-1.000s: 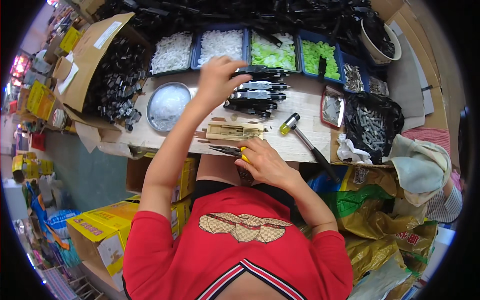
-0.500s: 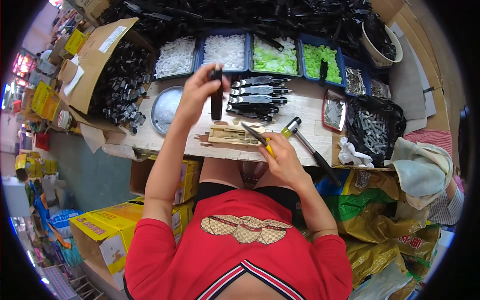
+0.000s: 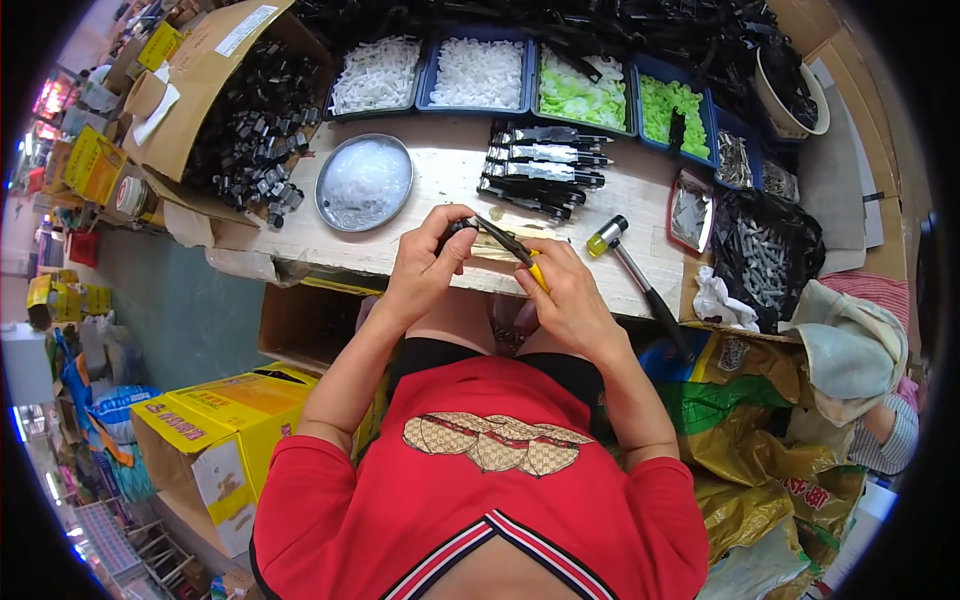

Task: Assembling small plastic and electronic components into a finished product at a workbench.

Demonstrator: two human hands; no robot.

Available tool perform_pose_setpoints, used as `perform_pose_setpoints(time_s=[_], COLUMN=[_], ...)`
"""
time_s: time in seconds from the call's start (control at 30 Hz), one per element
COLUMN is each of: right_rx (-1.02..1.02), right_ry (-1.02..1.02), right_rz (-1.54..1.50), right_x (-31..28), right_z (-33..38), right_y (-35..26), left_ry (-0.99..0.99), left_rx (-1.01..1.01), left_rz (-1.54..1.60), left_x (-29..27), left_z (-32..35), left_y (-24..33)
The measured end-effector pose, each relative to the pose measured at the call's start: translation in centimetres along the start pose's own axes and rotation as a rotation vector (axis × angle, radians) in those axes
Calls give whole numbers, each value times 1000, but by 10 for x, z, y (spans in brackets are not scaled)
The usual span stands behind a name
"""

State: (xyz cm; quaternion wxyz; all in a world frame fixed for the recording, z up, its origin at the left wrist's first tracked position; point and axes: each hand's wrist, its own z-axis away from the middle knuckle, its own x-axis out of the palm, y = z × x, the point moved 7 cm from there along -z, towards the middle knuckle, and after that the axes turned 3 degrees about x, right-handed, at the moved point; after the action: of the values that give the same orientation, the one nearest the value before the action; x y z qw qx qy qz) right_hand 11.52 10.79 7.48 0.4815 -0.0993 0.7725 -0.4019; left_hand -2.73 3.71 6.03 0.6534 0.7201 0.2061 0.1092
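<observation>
My left hand (image 3: 428,262) holds a small black part (image 3: 458,225) above the near edge of the wooden workbench (image 3: 450,175). My right hand (image 3: 565,292) grips yellow-handled pliers (image 3: 512,247), whose dark jaws reach up and left to the black part. Both hands are close together in front of my chest. A row of finished black pieces (image 3: 545,165) lies on the bench just beyond them.
A round metal dish (image 3: 364,182) of clear bits sits left on the bench. A mallet (image 3: 630,270) lies to the right. Blue bins (image 3: 480,72) of white and green parts line the back. A cardboard box (image 3: 215,70) of black parts stands left; a black bag (image 3: 765,255) right.
My left hand picked a black part from the row on the bench and drew it back toward me. My right hand raised the pliers to meet it.
</observation>
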Motion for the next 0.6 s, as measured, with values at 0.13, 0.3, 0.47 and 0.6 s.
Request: perform_pose_setpoints(time_s=[0.13, 0.3, 0.47, 0.6], right_rx=[6, -2, 16, -12], right_ry=[-1, 7, -52, -140], right_rz=[16, 24, 1, 67], right_x=[-2, -1, 8, 17], right_z=[5, 4, 5, 10], right_y=[2, -3, -1, 6], left_ry=[-5, -24, 23, -116], left_rx=[7, 25, 188, -321], left_rz=[-18, -99, -231, 156], left_x=[2, 4, 3, 2], left_z=[1, 2, 5, 14], left_y=[5, 7, 13, -19])
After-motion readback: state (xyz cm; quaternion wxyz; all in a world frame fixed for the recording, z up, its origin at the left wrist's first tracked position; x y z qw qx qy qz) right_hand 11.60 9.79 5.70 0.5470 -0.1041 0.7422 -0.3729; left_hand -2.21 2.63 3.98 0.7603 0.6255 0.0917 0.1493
